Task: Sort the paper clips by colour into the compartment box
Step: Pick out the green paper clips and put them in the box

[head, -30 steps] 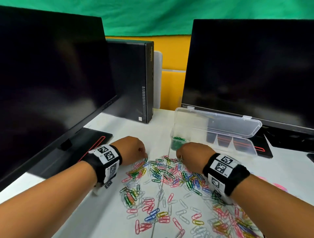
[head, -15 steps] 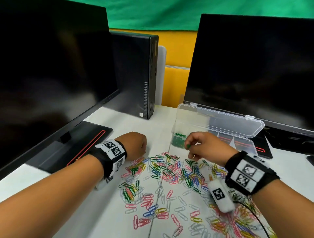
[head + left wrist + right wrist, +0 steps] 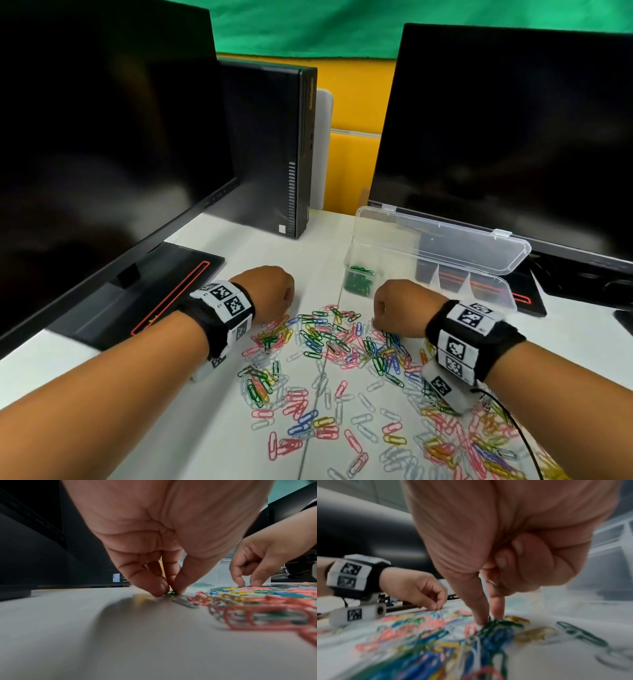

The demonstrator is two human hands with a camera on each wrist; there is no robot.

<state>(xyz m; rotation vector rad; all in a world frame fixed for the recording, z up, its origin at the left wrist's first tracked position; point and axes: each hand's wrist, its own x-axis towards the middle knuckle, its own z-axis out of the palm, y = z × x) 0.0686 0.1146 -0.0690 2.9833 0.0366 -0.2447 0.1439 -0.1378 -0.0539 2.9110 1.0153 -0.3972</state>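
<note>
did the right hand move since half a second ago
Yes. The right hand dropped from beside the box back onto the clip pile.

White desk (image 3: 212,428), two dark monitors, left (image 3: 102,137) and right (image 3: 513,130), black upright computer tower (image 3: 274,154) between, yellow partition (image 3: 356,96), green cloth backdrop (image 3: 308,27).

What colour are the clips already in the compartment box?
Green clips, in the compartment box's leftmost compartment; clearest in the head view.

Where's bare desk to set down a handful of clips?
Bare white desk lies between the computer tower and the compartment box. Crowded: the clip pile between the left hand and right hand.
</note>
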